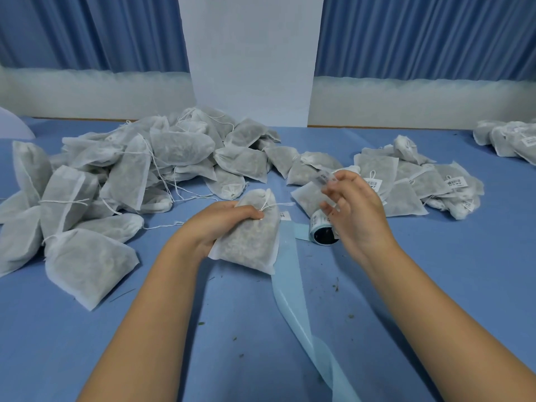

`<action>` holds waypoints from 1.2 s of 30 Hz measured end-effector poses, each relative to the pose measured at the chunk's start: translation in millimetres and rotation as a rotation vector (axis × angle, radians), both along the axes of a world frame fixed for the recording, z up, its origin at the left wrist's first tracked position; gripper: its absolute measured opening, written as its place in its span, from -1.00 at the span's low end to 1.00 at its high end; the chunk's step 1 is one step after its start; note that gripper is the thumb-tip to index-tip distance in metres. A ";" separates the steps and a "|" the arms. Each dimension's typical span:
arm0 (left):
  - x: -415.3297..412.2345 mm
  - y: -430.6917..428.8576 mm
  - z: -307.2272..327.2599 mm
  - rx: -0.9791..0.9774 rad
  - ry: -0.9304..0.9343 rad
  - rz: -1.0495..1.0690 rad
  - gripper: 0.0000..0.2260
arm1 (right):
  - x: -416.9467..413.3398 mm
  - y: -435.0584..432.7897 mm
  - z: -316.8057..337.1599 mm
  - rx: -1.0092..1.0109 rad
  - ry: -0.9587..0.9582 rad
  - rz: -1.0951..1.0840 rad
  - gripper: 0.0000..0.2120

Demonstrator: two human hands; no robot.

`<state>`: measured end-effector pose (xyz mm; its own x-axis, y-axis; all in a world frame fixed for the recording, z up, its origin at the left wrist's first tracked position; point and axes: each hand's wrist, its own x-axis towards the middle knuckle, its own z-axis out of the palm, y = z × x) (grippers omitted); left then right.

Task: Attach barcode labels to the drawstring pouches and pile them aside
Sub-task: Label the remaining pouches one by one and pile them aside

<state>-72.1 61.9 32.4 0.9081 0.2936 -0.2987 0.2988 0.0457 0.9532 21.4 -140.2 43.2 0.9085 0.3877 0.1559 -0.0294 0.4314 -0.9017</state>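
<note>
Drawstring pouch (249,239), white fabric with a greenish filling showing through, sits at the centre of the frame on the blue table (449,271). The left hand (220,224) grips it from the left side, fingers curled round its upper part near the tied cord. The right hand (353,210) is raised to the right of the pouch and apart from it, with thumb and fingertips pinching a small barcode label (323,178), which is blurred. Below that hand a label roll (324,230) lies on its side. A pale blue backing strip (293,280) runs from it under the pouch's right edge and down to the bottom of the frame. One more sticker (285,216) sits on the strip just beside the pouch. A large unlabelled heap (121,175) fills the left of the frame. A smaller labelled pile (420,184) lies at centre right, and another labelled group (510,137) sits at the far right edge. Blue curtains (87,30) and a white panel (249,53) stand behind the table.
</note>
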 end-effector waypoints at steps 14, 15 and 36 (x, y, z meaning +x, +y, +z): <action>-6.4 -17.1 4.5 0.149 -0.115 -0.301 -0.80 | -7.4 8.8 -14.8 -0.321 -0.296 0.126 -0.48; -5.4 -16.5 3.7 0.148 -0.113 -0.296 -0.78 | -7.4 9.2 -14.4 -0.314 -0.296 0.114 -0.50; -3.2 -22.0 4.1 0.072 -0.208 -0.196 -0.80 | -12.1 13.8 -17.7 -0.433 -0.246 0.008 -0.96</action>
<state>-75.3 39.8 36.4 0.9891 0.1205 -0.0851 0.0933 -0.0639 0.9936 9.3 -126.3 25.5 0.8618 0.4709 0.1886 0.2051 0.0166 -0.9786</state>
